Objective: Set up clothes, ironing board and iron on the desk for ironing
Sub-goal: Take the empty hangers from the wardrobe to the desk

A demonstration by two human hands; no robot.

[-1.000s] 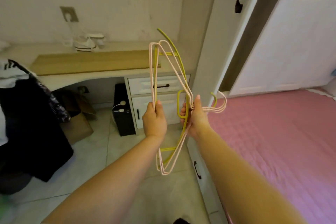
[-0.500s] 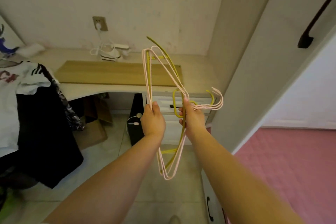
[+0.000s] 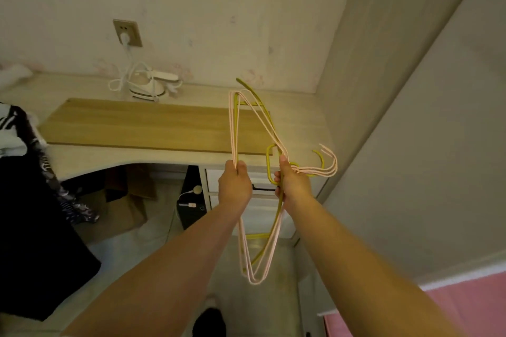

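Note:
A bundle of pink and olive-yellow clothes hangers (image 3: 262, 123) hangs upright in front of me, held by both hands. My left hand (image 3: 235, 185) grips the bars of the hangers. My right hand (image 3: 291, 185) is closed around their necks, just below the hooks. Behind them a flat wooden ironing board (image 3: 142, 126) lies on the pale desk (image 3: 298, 117). A white iron (image 3: 149, 85) stands at the back of the desk, its cord plugged into the wall socket (image 3: 127, 33). Dark and white clothes (image 3: 24, 200) hang over the desk's left end.
A tall wardrobe side (image 3: 410, 117) rises on the right, next to the desk. White drawers (image 3: 260, 197) sit under the desk behind my hands. A black computer case (image 3: 191, 205) and a cardboard box (image 3: 123, 200) stand on the floor. A pink bed (image 3: 471, 306) shows at lower right.
I have moved nearer to the desk and the view has tilted up and left; the bed has slid mostly out of sight. Both hands keep the same grip on the hangers.

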